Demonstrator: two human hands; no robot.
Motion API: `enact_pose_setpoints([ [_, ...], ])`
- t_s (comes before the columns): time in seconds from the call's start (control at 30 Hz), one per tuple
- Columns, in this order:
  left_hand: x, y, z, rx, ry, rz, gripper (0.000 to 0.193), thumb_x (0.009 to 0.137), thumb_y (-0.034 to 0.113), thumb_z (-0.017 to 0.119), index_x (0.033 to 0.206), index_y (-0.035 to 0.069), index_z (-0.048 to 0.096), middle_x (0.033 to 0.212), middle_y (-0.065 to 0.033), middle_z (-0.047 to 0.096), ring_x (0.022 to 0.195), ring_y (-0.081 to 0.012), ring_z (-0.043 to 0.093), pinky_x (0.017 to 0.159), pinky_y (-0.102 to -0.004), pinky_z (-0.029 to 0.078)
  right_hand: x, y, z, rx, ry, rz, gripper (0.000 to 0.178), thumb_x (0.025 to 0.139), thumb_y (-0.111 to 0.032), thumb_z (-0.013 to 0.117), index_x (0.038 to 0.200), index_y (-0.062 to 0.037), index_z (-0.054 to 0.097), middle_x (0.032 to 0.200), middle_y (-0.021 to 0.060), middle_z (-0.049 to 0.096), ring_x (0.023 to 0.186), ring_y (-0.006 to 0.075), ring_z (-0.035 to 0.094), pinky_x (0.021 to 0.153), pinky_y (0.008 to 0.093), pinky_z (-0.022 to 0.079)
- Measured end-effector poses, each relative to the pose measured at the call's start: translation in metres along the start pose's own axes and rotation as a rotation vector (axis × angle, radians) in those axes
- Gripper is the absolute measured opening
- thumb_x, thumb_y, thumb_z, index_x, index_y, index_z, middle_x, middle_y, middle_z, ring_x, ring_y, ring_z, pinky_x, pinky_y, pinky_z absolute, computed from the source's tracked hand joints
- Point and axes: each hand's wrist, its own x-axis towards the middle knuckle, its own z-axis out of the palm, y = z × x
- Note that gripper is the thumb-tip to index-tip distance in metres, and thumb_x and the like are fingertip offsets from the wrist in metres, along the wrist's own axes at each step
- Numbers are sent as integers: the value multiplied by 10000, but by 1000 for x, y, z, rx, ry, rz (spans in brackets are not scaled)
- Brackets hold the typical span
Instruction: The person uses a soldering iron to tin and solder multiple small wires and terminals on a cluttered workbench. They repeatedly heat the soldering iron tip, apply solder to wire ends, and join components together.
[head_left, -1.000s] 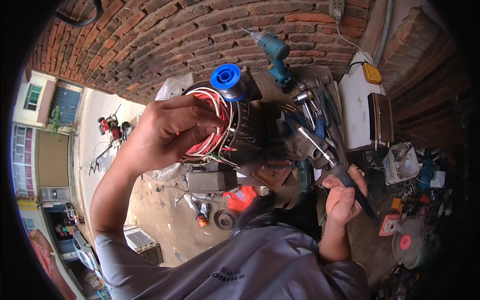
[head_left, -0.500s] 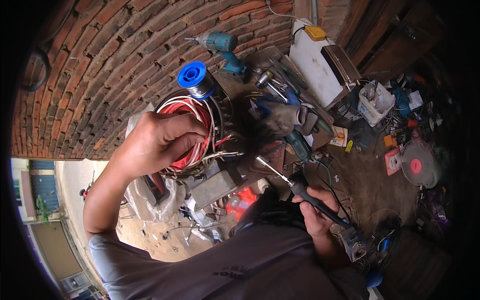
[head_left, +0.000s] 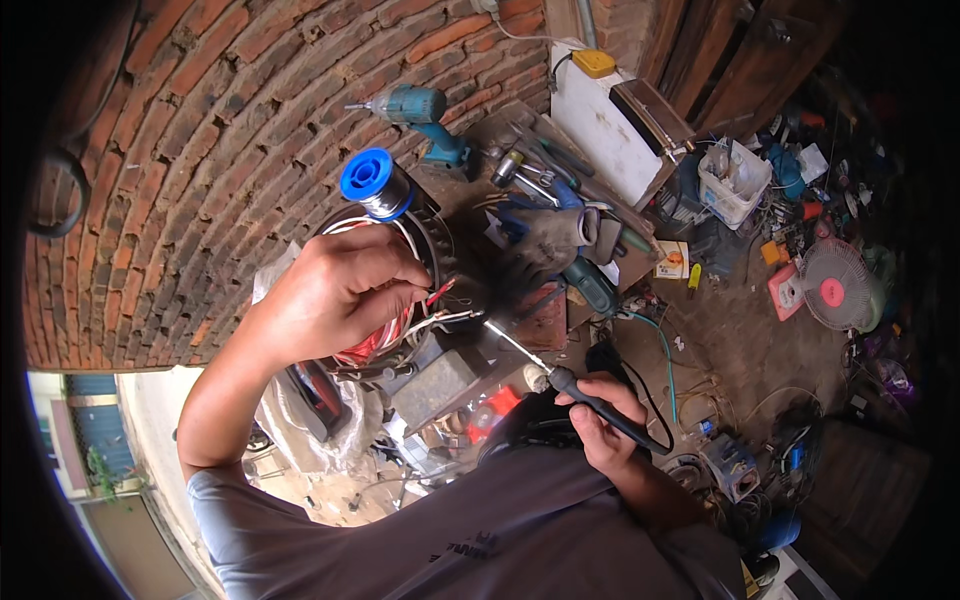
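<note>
My left hand (head_left: 350,290) is closed, thumb and fingers pinched on a wire beside the coil of red and white wire (head_left: 365,350), which it partly covers. Bare-ended white wires (head_left: 440,318) and a short red end (head_left: 440,291) stick out to the right of the fingertips. A blue spool of silvery solder wire (head_left: 378,185) stands just beyond the hand. In my right hand (head_left: 605,420) is a soldering iron (head_left: 600,402) with a black handle. Its metal tip points up-left and is close to the white wire ends; whether they touch I cannot tell.
On the bench behind lie a teal cordless drill (head_left: 420,115), grey work gloves (head_left: 550,240), a hammer (head_left: 508,168) and a green power tool (head_left: 590,285). A grey metal box (head_left: 438,380) sits near my body. Right: a white basket (head_left: 735,185) and a fan (head_left: 835,285).
The soldering iron has moved left, its tip now close to the wire ends. My left hand has shifted slightly right and down in view, still pinching. The whole view has shifted a little.
</note>
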Motion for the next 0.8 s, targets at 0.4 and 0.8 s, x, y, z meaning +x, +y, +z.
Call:
enact_pose_setpoints([
  [0.4,9,-2,0,-21,-91,43,132,873,10,777,1001,-15,755,924,-135,732,871,-309,723,775,-384,591,5,1,12,-198,-14,-233,341,876,-9,775,1193,35,656,1027,201,741,873,303,761,761,380,625],
  [0.8,-36,29,22,-20,276,-224,114,823,-67,788,915,-7,759,891,-111,762,848,-236,750,769,-336,580,9,-8,-7,-89,21,-121,278,1031,-180,656,1194,41,614,983,235,692,831,254,698,760,359,576],
])
